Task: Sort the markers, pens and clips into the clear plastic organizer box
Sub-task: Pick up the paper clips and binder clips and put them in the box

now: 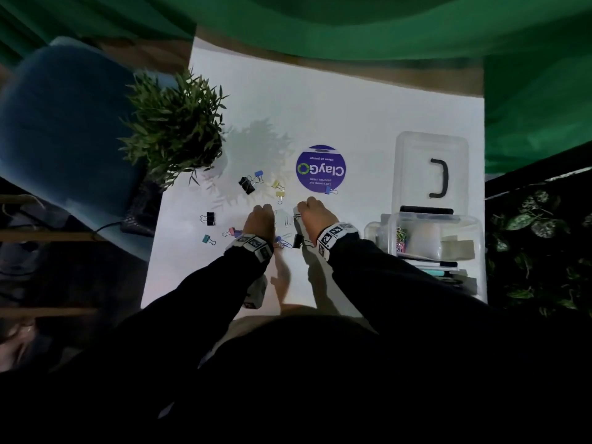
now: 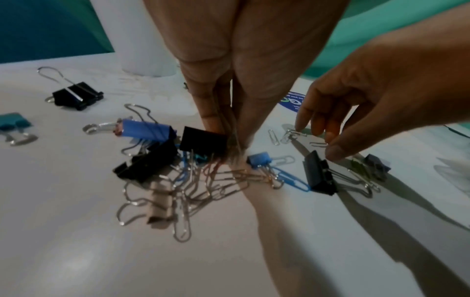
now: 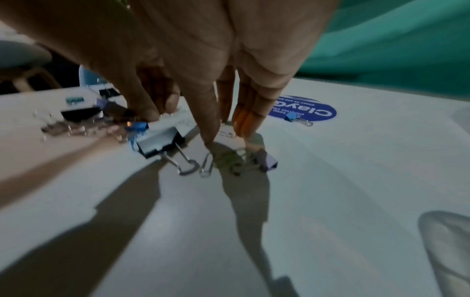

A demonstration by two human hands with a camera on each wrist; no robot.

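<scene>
My left hand (image 1: 259,219) hangs over the middle of the white table (image 1: 336,107), fingers pointing down, and pinches a bunch of clips (image 2: 193,160): a black binder clip (image 2: 203,141) with paper clips dangling under it. My right hand (image 1: 312,213) reaches down beside it. Its fingertips (image 3: 211,138) touch silver paper clips (image 2: 292,134) on the table, thumb apart, holding nothing. A black binder clip (image 3: 160,142) and a purple one (image 3: 267,162) lie under that hand. The clear organizer box (image 1: 432,238) stands at the right with pens inside.
Loose binder clips lie left of my hands: black (image 1: 209,217), teal (image 1: 208,239), yellow (image 1: 279,194), blue (image 1: 259,174). A blue clip (image 1: 330,189) sits on a round purple sticker (image 1: 321,168). The box's lid (image 1: 431,168) lies behind the box. A potted plant (image 1: 176,129) stands at the far left.
</scene>
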